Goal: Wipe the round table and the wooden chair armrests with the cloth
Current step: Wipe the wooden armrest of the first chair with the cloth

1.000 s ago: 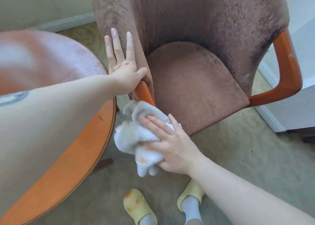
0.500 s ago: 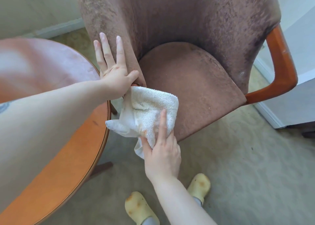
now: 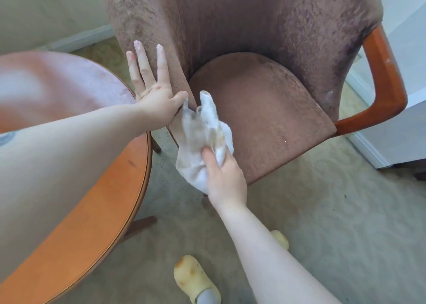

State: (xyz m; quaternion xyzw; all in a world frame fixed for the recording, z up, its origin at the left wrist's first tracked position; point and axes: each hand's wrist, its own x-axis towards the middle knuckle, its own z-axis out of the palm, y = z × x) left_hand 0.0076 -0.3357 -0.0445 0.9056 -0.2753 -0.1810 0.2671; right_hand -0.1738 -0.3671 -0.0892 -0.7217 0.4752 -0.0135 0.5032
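My right hand (image 3: pixel 224 177) grips a stained white cloth (image 3: pixel 202 137), bunched up against the chair's left armrest, which is hidden behind the cloth. My left hand (image 3: pixel 152 89) lies flat with straight fingers on the outer left side of the brown upholstered chair (image 3: pixel 260 110). The right wooden armrest (image 3: pixel 387 73) curves down bare at the far right. The round wooden table (image 3: pixel 76 211) sits to the left, partly under my left forearm.
Beige carpet (image 3: pixel 322 223) covers the floor. My feet in yellow slippers (image 3: pixel 193 278) stand below the chair. A white skirting board (image 3: pixel 366 147) and wall run to the right of the chair, and another wall stands behind the table.
My right hand has bunched the spread cloth and drawn it down along the left armrest. My left hand stays flat on the chair side.
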